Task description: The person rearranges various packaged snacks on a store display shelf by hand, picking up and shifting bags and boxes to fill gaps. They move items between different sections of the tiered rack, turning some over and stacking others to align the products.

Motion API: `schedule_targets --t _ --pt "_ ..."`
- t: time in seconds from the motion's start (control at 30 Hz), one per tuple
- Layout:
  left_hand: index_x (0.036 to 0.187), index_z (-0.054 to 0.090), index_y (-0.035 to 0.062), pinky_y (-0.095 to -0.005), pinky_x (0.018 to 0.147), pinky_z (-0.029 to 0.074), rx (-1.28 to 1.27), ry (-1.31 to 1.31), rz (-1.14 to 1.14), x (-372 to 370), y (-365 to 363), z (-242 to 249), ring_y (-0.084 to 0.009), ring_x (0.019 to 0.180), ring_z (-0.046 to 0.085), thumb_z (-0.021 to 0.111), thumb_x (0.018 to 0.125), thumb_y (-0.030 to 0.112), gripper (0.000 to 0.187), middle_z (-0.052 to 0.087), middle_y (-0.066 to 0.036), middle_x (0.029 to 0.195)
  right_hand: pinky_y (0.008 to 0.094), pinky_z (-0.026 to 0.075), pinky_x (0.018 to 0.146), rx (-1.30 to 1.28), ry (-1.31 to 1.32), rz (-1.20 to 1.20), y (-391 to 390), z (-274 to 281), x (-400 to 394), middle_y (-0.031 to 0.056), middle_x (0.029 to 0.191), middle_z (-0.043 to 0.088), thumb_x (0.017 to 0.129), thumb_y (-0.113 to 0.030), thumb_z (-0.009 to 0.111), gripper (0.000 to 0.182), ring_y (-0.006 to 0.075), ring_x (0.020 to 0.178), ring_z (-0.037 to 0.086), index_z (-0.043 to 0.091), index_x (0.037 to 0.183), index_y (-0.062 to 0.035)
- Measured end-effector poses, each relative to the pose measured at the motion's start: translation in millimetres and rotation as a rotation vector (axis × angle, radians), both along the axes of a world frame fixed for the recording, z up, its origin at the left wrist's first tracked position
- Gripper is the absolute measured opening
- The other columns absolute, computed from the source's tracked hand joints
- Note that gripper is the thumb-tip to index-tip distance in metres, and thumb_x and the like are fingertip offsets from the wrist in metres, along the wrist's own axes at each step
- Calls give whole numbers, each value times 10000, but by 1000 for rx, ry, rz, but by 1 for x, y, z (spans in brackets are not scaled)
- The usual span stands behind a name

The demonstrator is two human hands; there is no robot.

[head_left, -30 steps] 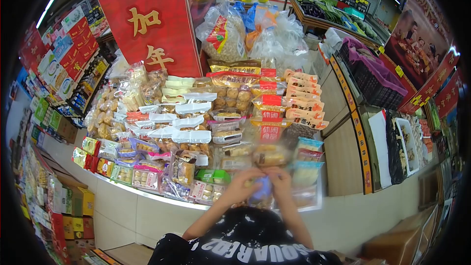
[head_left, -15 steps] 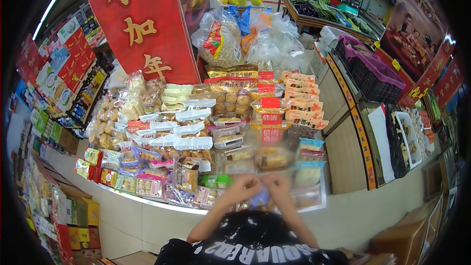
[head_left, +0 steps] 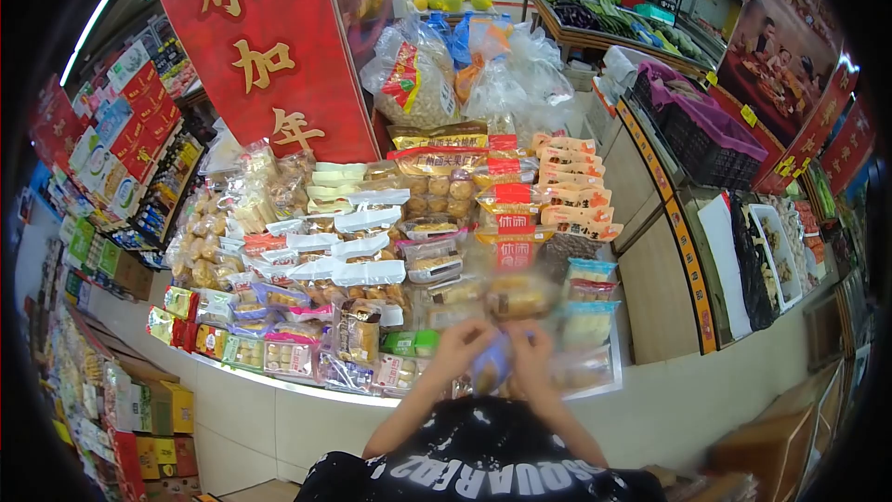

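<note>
My left hand (head_left: pixel 465 346) and my right hand (head_left: pixel 530 350) are close together at the front edge of the display, fingers pinched. Between them hangs a small purple package (head_left: pixel 491 364), its top gripped by both hands. Its contents are too blurred to name. Just beyond my hands lies a blurred clear pack of baked goods (head_left: pixel 520 297). Left of my left hand is a green pack (head_left: pixel 410 343), and a brown bagged snack (head_left: pixel 356 333) stands farther left.
Snack packs fill the white-edged display table (head_left: pixel 307 385). A red banner (head_left: pixel 269 65) rises behind at left. Large clear bags (head_left: pixel 413 79) stand at the back. To the right are a wooden partition (head_left: pixel 662 270) and a black crate with purple cloth (head_left: pixel 706 125).
The purple package now hangs lower and shows more clearly between my hands. My hands have shifted slightly, and the whole view has moved a little.
</note>
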State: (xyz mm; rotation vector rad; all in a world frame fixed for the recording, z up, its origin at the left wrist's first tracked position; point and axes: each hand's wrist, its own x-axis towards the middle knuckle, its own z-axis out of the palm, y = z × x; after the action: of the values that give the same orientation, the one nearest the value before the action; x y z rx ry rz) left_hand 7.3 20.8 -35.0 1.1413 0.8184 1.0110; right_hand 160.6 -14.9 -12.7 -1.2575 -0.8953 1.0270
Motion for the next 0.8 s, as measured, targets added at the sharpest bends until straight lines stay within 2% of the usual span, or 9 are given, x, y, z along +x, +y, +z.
schedule_targets --t 0.1,0.13,0.27,0.37,0.43,0.47,0.53,0.63,0.8 --pt "1123 681 20 -205 669 417 -15 193 -206 -15 7 20 -38 769 516 719 927 150 239 618 35 832 239 446 596 -131 -12 44 -6 -1 7 8 757 637 948 -208 682 185 70 676 544 695 930 -25" --pt "1154 698 41 -198 627 395 77 248 -239 -19 11 28 -23 730 495 735 910 158 273 602 53 778 242 440 588 -205 -17 69 -7 -2 8 8 751 635 944 -213 683 191 74 668 543 694 932 -23" --pt "1122 715 64 -211 612 413 170 387 -234 -25 15 38 -34 687 505 740 898 169 249 623 33 751 255 443 580 -195 -15 90 -3 -7 9 12 741 634 935 -225 688 203 80 652 544 696 931 -22" --pt "1099 716 69 -255 616 458 297 508 -223 -28 22 47 -84 650 555 738 887 185 243 661 -23 752 243 438 570 -199 -118 132 3 -4 11 3 739 637 929 -180 692 166 73 646 547 688 888 -19" --pt "1053 701 64 -327 660 515 521 569 -310 -31 24 57 -192 679 651 715 896 228 228 702 -100 816 244 446 575 -171 -251 180 5 -10 11 4 740 638 942 -183 679 170 73 653 552 684 880 -24" --pt "1053 701 64 -327 660 515 525 572 -309 -32 24 63 -192 679 651 715 896 228 228 702 -100 816 244 446 575 -167 -250 180 5 -11 12 4 740 638 942 -183 679 170 73 653 552 684 880 -24" --pt "1019 669 67 -408 677 539 638 743 -403 -33 24 73 -307 725 681 657 922 260 217 702 -138 847 250 454 590 -222 -142 255 4 -13 13 6 754 639 952 -195 669 173 74 663 551 684 899 -31" --pt "1018 644 80 -455 674 540 718 915 -485 -35 18 78 -356 739 671 603 943 266 205 694 -147 849 244 418 568 -213 35 269 0 -18 7 -8 735 620 944 -232 694 199 64 646 519 676 906 -38" --pt "987 628 79 -445 658 538 843 901 -438 -36 7 79 -354 732 662 597 929 255 188 679 -136 827 233 397 557 -211 29 247 -3 -12 3 -28 736 606 951 -206 689 161 50 640 498 674 897 -55"
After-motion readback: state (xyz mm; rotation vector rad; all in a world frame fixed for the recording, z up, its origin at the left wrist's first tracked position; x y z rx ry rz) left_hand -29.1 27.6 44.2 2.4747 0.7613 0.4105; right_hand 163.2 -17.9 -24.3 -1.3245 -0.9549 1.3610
